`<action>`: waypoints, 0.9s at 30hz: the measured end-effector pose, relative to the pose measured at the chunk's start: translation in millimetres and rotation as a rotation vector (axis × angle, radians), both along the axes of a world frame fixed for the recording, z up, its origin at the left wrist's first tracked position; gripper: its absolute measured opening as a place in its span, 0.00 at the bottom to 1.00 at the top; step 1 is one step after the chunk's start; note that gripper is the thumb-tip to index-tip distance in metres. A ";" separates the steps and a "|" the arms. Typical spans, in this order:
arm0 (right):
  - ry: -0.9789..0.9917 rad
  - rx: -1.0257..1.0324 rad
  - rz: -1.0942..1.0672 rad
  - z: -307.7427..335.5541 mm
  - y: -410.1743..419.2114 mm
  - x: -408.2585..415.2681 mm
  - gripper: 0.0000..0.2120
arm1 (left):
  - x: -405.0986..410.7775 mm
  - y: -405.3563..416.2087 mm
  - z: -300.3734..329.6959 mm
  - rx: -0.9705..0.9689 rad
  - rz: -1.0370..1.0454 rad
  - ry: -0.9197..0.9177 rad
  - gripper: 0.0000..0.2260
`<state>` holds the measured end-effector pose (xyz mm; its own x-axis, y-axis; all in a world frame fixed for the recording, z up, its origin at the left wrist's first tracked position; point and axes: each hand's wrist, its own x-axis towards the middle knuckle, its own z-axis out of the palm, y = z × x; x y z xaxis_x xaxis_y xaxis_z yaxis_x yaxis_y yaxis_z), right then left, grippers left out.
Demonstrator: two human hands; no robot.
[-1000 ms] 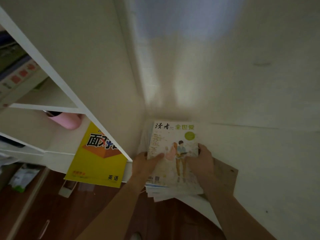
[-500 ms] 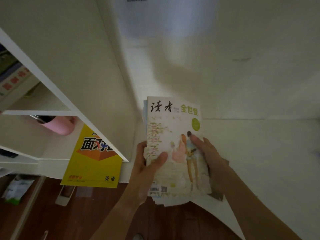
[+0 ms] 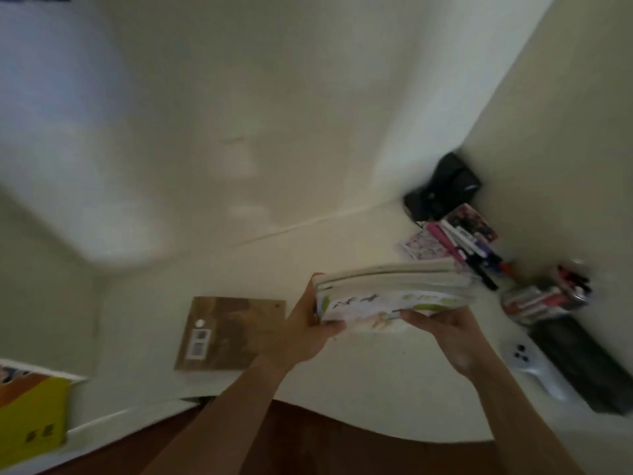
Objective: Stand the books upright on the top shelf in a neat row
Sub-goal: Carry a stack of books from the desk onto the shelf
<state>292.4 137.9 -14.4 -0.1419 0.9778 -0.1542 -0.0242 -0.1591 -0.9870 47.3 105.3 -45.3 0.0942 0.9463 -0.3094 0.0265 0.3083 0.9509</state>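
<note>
Thin stack of soft-cover white books, gripped at its left end by the left hand and underneath by the right hand, held above the pale shelf, at 3 o'clock from a brown cardboard sheet; the limp covers could fan apart and slip.

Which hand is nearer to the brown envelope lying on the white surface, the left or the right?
Left. The left hand grips the end of the stack of books just right of the brown envelope; the right hand holds the stack further right, clearly farther away.
</note>
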 end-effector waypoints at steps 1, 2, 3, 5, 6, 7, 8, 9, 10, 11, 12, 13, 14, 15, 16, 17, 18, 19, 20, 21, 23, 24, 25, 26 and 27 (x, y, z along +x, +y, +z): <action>-0.009 -0.015 -0.018 -9.2 -3.1 13.5 0.23 | 12.7 2.3 -7.2 -0.017 0.002 -0.015 0.24; -0.028 -0.033 -0.022 -18.9 -5.9 24.3 0.22 | 23.0 4.7 -17.0 -0.027 -0.004 -0.011 0.23; -0.042 -0.049 -0.016 -30.1 -8.2 33.7 0.21 | 32.1 6.0 -25.1 -0.031 -0.014 -0.006 0.24; -0.039 -0.076 -0.047 -48.0 -13.1 46.2 0.23 | 44.2 7.3 -34.3 -0.012 -0.034 0.019 0.25; -0.026 -0.082 -0.074 -54.8 -15.1 50.0 0.24 | 48.8 10.0 -35.9 0.016 -0.029 0.024 0.25; -0.023 -0.087 -0.098 -59.8 -17.0 52.5 0.25 | 52.2 12.2 -36.5 0.047 -0.012 0.015 0.27; -0.022 -0.099 -0.114 -62.5 -18.5 53.5 0.24 | 55.8 12.9 -36.3 0.074 0.012 -0.003 0.28; -0.017 -0.108 -0.114 -64.7 -19.4 54.3 0.24 | 58.6 12.8 -36.0 0.098 0.040 -0.023 0.30; -0.011 -0.113 -0.110 -66.4 -19.0 55.2 0.25 | 60.3 13.4 -35.3 0.119 0.064 -0.034 0.31; -0.008 -0.116 -0.100 -69.1 -17.4 56.9 0.26 | 61.4 13.7 -36.0 0.129 0.082 -0.037 0.32; -0.007 -0.124 -0.101 -71.3 -15.3 57.4 0.27 | 62.4 13.6 -37.3 0.137 0.090 -0.030 0.31; -0.006 -0.138 -0.114 -75.6 -12.8 57.5 0.27 | 64.1 13.8 -38.4 0.148 0.088 -0.012 0.32; 0.000 -0.156 -0.136 -78.9 -11.6 56.4 0.27 | 66.0 13.7 -38.6 0.157 0.081 0.008 0.33; 0.005 -0.171 -0.160 -82.7 -10.6 55.1 0.26 | 67.7 13.9 -39.3 0.161 0.084 0.011 0.33; 0.010 -0.180 -0.181 -86.2 -9.2 53.1 0.25 | 68.2 15.5 -42.2 0.158 0.096 0.010 0.32; 0.013 -0.181 -0.192 -88.7 -8.4 50.8 0.26 | 68.3 16.6 -44.5 0.149 0.102 -0.004 0.31; 0.016 -0.178 -0.188 -90.0 -8.0 48.5 0.28 | 67.4 17.2 -48.5 0.144 0.096 -0.013 0.30; 0.021 -0.170 -0.182 -91.7 -6.9 47.5 0.30 | 66.2 18.4 -52.1 0.134 0.091 -0.010 0.29; 0.027 -0.160 -0.175 -92.5 -5.5 47.3 0.31 | 65.1 19.4 -56.5 0.123 0.078 -0.006 0.30; 0.036 -0.153 -0.173 -94.0 -4.5 47.6 0.31 | 63.4 19.3 -61.9 0.099 0.066 -0.007 0.30; 0.055 -0.148 -0.170 -99.7 -4.7 48.3 0.32 | 59.3 19.3 -76.7 0.043 0.054 0.000 0.33; 0.052 -0.158 -0.153 -103.8 -6.6 49.1 0.34 | 58.3 18.2 -84.2 0.018 0.051 -0.012 0.34; 0.031 -0.174 -0.129 -106.8 -8.7 49.2 0.34 | 57.8 17.2 -92.6 0.001 0.053 -0.021 0.35; -0.014 -0.184 -0.102 -110.4 -10.7 49.0 0.33 | 58.3 17.8 -101.0 -0.009 0.054 -0.019 0.34; -0.078 -0.189 -0.075 -113.8 -12.3 49.0 0.31 | 58.9 19.5 -107.9 -0.020 0.066 -0.005 0.32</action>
<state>341.4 125.6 -128.2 -0.0503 0.9379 -0.3431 0.0327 -0.3418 -0.9392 106.3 124.8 -153.2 0.0336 0.9442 -0.3277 0.0012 0.3279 0.9447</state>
